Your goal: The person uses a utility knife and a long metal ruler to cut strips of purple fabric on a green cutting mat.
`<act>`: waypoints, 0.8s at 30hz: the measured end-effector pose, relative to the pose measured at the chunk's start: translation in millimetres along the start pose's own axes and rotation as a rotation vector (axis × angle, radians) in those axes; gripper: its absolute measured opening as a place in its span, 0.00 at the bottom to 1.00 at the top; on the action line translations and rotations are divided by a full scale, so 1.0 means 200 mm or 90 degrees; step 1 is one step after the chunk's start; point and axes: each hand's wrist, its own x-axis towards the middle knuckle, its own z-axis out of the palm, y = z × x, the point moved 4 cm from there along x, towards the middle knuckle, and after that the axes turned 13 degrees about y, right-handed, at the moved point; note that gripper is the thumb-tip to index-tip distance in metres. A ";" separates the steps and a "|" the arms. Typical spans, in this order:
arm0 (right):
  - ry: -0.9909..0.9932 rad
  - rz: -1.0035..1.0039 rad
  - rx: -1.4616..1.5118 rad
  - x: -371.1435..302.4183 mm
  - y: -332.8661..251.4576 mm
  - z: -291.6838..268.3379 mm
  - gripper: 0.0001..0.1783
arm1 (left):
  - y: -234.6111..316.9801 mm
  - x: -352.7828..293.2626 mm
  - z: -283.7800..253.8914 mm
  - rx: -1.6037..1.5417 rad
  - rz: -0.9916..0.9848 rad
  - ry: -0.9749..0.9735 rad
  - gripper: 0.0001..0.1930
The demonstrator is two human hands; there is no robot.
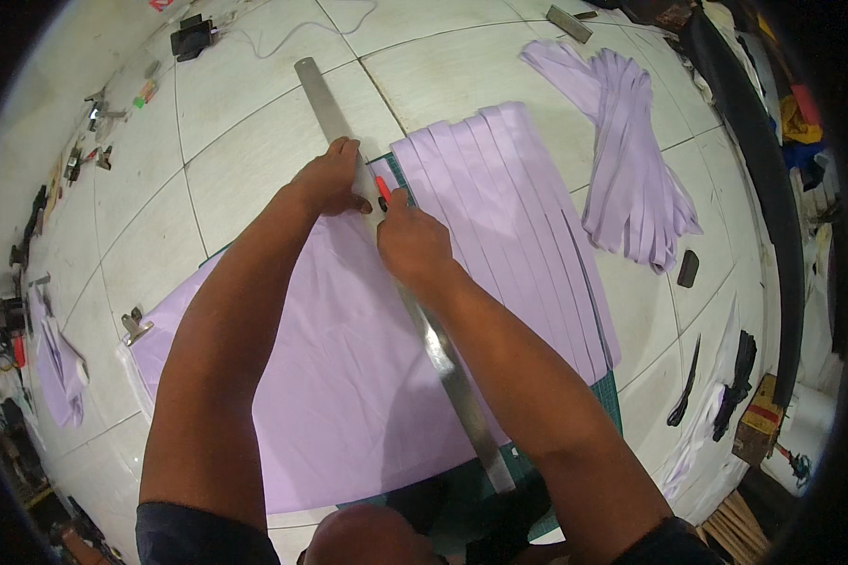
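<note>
A sheet of lilac fabric (330, 358) lies on a green cutting mat (609, 400), with a long metal ruler (438, 353) set slantwise across it. My left hand (332, 179) presses on the ruler near its far part, fingers and thumb spread apart. Closed around a red-handled cutter (383, 188), my right hand (413, 237) rests against the ruler's right edge. The cutter's blade is hidden. To the right of the ruler, the fabric is split into several long strips (509, 217) lying side by side.
A bundle of lilac strips (627, 160) lies on the tiled floor at the far right. A metal clip (136, 326) grips the fabric's left corner. Black scissors (686, 381) and a dark block (688, 268) are at right. More lilac cloth (57, 367) lies far left.
</note>
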 end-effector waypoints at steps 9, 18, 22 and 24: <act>0.025 -0.011 -0.015 0.03 -0.01 0.02 0.14 | 0.09 -0.01 -0.07 0.048 -0.017 -0.071 0.43; -0.175 0.145 -0.001 -0.14 0.05 -0.11 0.16 | 0.09 0.00 -0.04 0.149 0.009 -0.118 0.39; -0.187 0.166 -0.011 -0.44 0.17 -0.13 0.16 | 0.09 -0.01 -0.01 0.147 0.004 -0.088 0.39; -0.213 0.190 -0.031 -0.60 0.25 -0.15 0.16 | 0.11 0.00 -0.01 0.117 0.019 -0.097 0.39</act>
